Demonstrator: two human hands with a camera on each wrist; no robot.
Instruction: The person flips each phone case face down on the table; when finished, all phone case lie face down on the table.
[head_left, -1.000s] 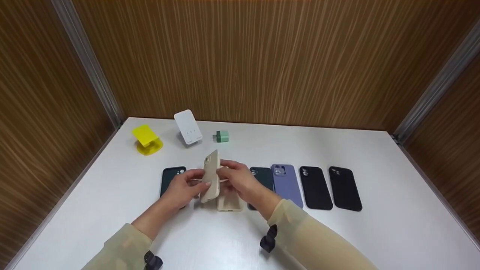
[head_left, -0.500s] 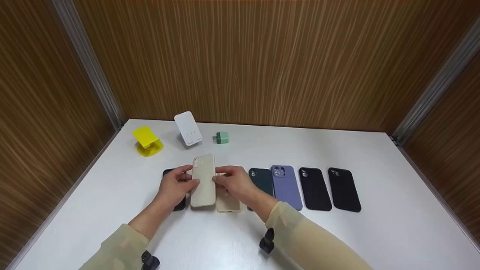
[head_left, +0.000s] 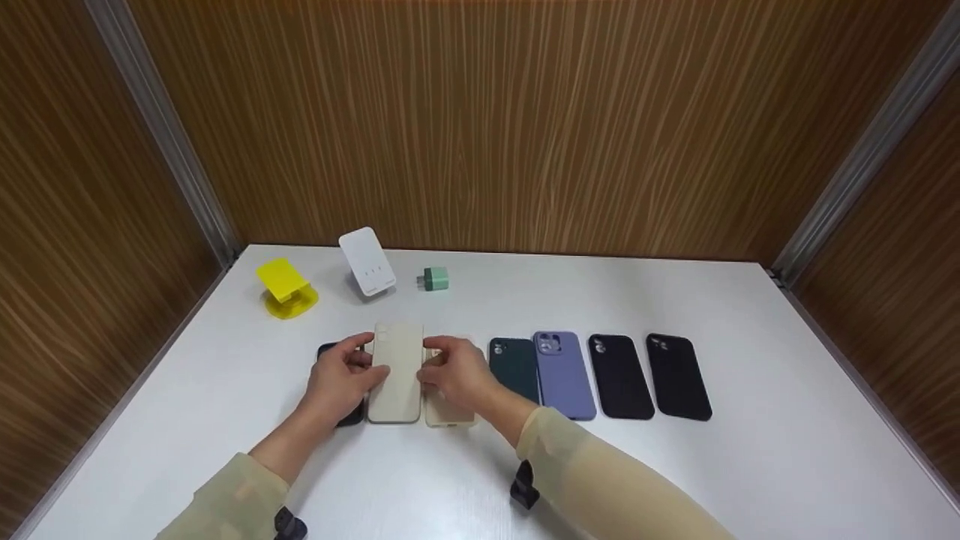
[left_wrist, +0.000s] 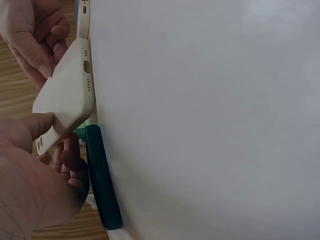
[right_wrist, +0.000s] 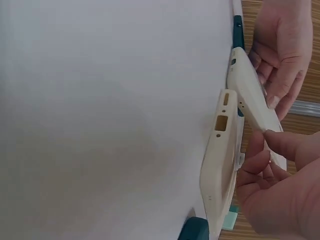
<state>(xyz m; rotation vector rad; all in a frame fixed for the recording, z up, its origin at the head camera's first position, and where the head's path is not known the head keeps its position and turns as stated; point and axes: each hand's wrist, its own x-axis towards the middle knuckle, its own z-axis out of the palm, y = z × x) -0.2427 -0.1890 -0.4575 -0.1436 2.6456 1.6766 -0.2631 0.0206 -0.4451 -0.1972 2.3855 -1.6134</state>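
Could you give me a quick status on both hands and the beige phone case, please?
Left hand and right hand both grip beige case, low over table. Second beige case and dark case close alongside.

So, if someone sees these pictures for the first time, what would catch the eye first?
Probably the two hands at the middle of the white table: the left hand and the right hand hold a beige phone case by its edges, tilted just above the surface. A row of cases runs to the right, where the purple case stands out among dark ones. At the back left sits a bright yellow stand.
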